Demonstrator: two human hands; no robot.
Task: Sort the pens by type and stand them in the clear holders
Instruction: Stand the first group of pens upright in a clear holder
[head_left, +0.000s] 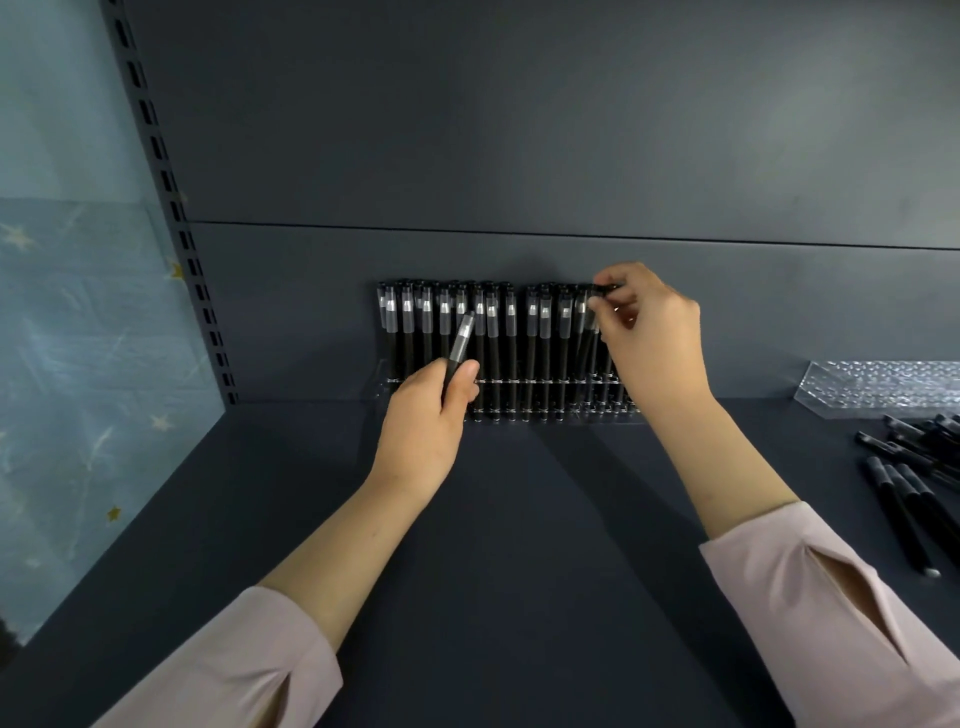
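Observation:
A clear holder (382, 375) stands against the back panel of the dark shelf, filled with several upright black pens with frosted caps (531, 338). My left hand (426, 421) grips one black pen (460, 343), its cap end tilted up in front of the row's left half. At the row's right end, my right hand (649, 332) pinches the top of a pen (605, 290) standing in the holder. A pile of loose black pens (914, 467) lies on the shelf at the far right.
A second clear holder (883, 387), with no pens in it, lies at the back right behind the loose pens. A slotted metal upright (171, 208) and a blue starred side panel (78, 364) bound the shelf on the left. Dark shelf surface (519, 519) stretches in front of the filled holder.

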